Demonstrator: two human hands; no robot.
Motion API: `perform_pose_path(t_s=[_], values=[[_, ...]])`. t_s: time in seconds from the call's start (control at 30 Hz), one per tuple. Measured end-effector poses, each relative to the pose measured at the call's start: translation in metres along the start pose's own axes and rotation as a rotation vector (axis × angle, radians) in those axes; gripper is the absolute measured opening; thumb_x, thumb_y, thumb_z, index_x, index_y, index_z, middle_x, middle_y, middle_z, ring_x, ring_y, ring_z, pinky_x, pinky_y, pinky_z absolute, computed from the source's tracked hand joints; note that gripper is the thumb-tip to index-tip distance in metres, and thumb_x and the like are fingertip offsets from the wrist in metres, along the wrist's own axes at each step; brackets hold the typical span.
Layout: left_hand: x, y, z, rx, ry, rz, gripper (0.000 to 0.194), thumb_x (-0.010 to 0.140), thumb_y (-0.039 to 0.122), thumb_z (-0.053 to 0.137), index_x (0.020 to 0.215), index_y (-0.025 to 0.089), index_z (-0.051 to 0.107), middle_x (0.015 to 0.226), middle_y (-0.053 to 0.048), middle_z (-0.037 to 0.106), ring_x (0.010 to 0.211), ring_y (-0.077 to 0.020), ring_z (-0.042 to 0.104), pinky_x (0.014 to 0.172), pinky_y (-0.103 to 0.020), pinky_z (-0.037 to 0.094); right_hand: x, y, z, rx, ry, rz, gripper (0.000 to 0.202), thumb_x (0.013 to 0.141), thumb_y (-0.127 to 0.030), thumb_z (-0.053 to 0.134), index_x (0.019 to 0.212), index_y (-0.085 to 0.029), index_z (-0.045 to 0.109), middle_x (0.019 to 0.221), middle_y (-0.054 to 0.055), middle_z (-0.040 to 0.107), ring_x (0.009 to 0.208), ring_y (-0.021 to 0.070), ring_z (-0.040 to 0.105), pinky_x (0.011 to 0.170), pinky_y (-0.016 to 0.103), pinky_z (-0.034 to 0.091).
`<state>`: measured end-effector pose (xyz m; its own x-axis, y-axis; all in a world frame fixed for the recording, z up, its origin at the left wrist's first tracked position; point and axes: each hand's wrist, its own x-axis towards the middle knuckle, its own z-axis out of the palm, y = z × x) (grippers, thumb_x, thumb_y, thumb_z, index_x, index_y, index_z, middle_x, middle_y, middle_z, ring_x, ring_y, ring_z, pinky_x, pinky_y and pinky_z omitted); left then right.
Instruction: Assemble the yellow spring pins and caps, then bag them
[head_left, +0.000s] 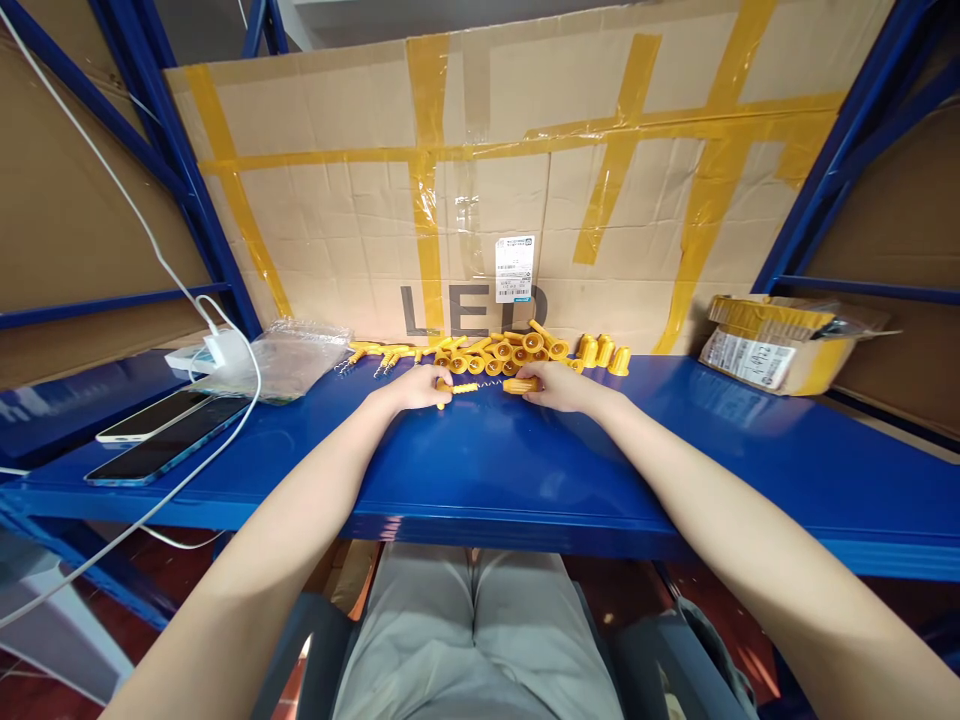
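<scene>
My left hand is closed around the handle of a yellow corkscrew. Its ribbed shaft and thin metal spiral point right, towards my right hand. Pinched in the right fingers is a yellow plastic sleeve, its end near the spiral's tip; whether they touch is too small to tell. Just behind both hands lies a heap of yellow sleeves, round ends facing me. Several corkscrews with bare spirals lie to the left of the heap. To its right, a few yellow sleeves stand upright.
The blue metal shelf forms the worktop, backed by a tall taped cardboard sheet. At left are two phones, a white charger with a cable, and a clear plastic bag. A small open carton sits at right.
</scene>
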<state>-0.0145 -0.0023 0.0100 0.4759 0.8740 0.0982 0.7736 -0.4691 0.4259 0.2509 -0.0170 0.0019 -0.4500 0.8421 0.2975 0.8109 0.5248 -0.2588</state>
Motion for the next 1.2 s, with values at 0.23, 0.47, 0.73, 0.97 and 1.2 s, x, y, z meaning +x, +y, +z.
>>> perform_pose_path(t_s=[0.23, 0.47, 0.73, 0.97, 1.2], values=[[0.0, 0.005, 0.002, 0.009, -0.013, 0.006, 0.026, 0.067, 0.026, 0.054, 0.092, 0.02, 0.06, 0.06, 0.003, 0.067, 0.061, -0.0165, 0.061, 0.053, -0.023, 0.04, 0.001, 0.002, 0.002, -0.017, -0.005, 0.018, 0.022, 0.074, -0.013, 0.061, 0.096, -0.016, 0.066, 0.101, 0.007, 0.071, 0.091, 0.0223, 0.065, 0.079, 0.029, 0.049], [0.001, 0.004, 0.003, 0.027, -0.029, -0.002, 0.028, 0.067, 0.027, 0.054, 0.093, 0.019, 0.061, 0.06, 0.003, 0.067, 0.06, -0.0168, 0.062, 0.052, -0.024, 0.039, 0.005, 0.013, 0.007, -0.037, 0.023, 0.035, 0.031, 0.072, -0.011, 0.064, 0.103, -0.019, 0.066, 0.107, 0.006, 0.07, 0.097, 0.0225, 0.065, 0.084, 0.031, 0.05], [-0.001, 0.009, 0.002, 0.055, -0.031, -0.024, 0.027, 0.068, 0.028, 0.053, 0.092, 0.02, 0.062, 0.062, 0.002, 0.069, 0.066, -0.0188, 0.063, 0.056, -0.024, 0.041, 0.005, 0.014, 0.006, -0.029, 0.008, 0.044, 0.03, 0.074, -0.011, 0.065, 0.103, -0.019, 0.065, 0.11, 0.007, 0.069, 0.102, 0.0233, 0.064, 0.087, 0.033, 0.05], [0.0, 0.008, 0.003, 0.033, -0.023, -0.016, 0.025, 0.068, 0.027, 0.055, 0.091, 0.02, 0.061, 0.061, 0.003, 0.068, 0.064, -0.0179, 0.062, 0.059, -0.025, 0.043, 0.001, -0.002, 0.0, 0.036, 0.009, 0.02, 0.031, 0.075, -0.009, 0.064, 0.105, -0.015, 0.065, 0.113, 0.009, 0.068, 0.104, 0.0235, 0.063, 0.091, 0.034, 0.048], [0.006, 0.004, 0.014, -0.012, 0.041, 0.085, 0.023, 0.071, 0.026, 0.054, 0.094, 0.021, 0.055, 0.057, 0.005, 0.064, 0.06, -0.0172, 0.062, 0.064, -0.026, 0.044, 0.002, -0.016, 0.002, 0.073, 0.04, -0.1, 0.03, 0.077, -0.011, 0.063, 0.107, -0.013, 0.068, 0.112, 0.011, 0.068, 0.103, 0.0244, 0.063, 0.091, 0.034, 0.047]])
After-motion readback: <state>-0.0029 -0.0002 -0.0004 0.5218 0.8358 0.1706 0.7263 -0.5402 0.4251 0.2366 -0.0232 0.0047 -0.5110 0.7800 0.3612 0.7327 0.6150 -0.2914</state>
